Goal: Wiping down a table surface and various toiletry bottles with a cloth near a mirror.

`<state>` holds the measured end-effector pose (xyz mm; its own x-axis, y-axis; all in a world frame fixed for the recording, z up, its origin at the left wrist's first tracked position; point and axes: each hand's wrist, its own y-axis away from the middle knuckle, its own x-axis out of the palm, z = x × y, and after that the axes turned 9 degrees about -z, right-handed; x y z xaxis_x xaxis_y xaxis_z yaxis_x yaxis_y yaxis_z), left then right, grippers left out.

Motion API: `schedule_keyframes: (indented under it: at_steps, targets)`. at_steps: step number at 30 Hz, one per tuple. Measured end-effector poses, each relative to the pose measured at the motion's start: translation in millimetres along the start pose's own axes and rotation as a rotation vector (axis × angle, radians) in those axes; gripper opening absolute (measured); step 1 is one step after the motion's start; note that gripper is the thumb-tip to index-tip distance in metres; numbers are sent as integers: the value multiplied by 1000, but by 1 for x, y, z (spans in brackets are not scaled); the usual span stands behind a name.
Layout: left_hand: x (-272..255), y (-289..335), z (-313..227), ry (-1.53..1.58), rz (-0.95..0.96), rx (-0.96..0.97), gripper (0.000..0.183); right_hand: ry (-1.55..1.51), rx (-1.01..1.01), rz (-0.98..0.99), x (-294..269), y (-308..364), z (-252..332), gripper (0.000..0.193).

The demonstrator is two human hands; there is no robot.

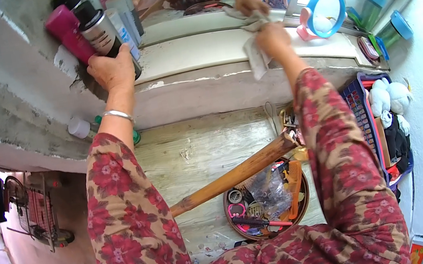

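My left hand (112, 69) grips a dark spray can with a silver band (98, 32) at the left end of a pale shelf (192, 51) under a mirror. A pink bottle (66, 30) stands right beside the can, with several other bottles behind. My right hand (272, 39) is closed on a crumpled whitish cloth (254, 55), pressed against the mirror's lower edge. A silver bangle (118, 114) sits on my left wrist. Both sleeves are red with a flower print.
A thick wooden stick (235, 175) leans across my lap. Below it lies a round tray (266, 207) of combs and hair bands. A blue basket (364, 106) with soft toys stands right. A blue-framed round mirror (327, 12) sits on the shelf's right end.
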<state>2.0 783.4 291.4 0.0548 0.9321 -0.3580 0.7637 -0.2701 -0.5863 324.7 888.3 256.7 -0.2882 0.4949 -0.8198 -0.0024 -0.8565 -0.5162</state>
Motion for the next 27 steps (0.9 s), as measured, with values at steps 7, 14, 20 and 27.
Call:
schedule_keyframes:
  at_steps: [7, 14, 20, 27]
  targets:
    - [2, -1, 2, 201, 78, 22, 50, -372, -620, 235, 7, 57, 120, 12]
    - [2, 8, -57, 497, 189, 214, 43, -86, 94, 99, -30, 1, 4, 26]
    - [31, 59, -141, 809, 479, 228, 29, -225, -421, 106, -1, 62, 62, 21]
    - [104, 146, -165, 732, 515, 204, 44, -438, -344, 269, -28, 83, 71, 36]
